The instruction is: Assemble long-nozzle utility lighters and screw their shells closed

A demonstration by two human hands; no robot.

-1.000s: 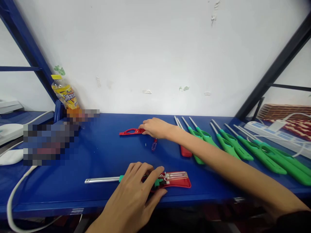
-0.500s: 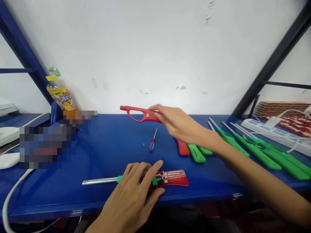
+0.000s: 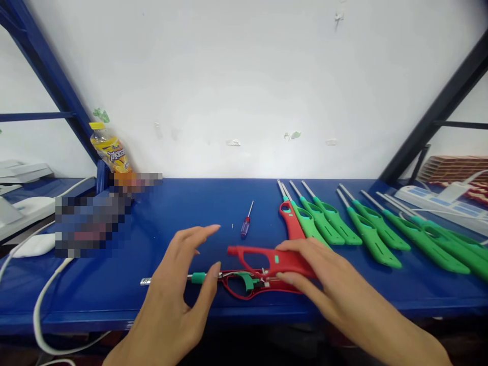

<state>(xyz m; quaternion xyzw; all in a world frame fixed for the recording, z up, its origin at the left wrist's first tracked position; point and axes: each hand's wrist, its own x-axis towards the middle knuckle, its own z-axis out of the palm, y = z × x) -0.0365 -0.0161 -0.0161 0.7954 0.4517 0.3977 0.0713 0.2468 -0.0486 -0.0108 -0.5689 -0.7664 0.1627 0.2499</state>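
Observation:
My right hand [image 3: 324, 279] grips a red lighter-handle half shell [image 3: 285, 260] with an oval trigger loop and a small green mark. The shell is held just above an opened long-neck lighter [image 3: 247, 280] on the blue table, partly covering it. Inside that lighter's red lower half a green trigger shows; its metal tube points left through a green collar [image 3: 198, 278]. My left hand [image 3: 179, 290] hovers over the tube, fingers and thumb apart, holding nothing. Beyond the hands lies a small screwdriver [image 3: 245, 226] with a purple handle, beside a tiny thin piece [image 3: 232, 225].
Several green long-neck lighters [image 3: 369, 239] and one red lighter [image 3: 293, 223] lie in a row at the right. A white power strip [image 3: 423, 201] is behind them. At the left stand a yellow-capped bottle [image 3: 112, 152] and a white cable [image 3: 41, 300].
My right hand has brought the red half shell down and toward me, from the back of the table to over the opened lighter. My left hand has lifted off the lighter and moved left, opening.

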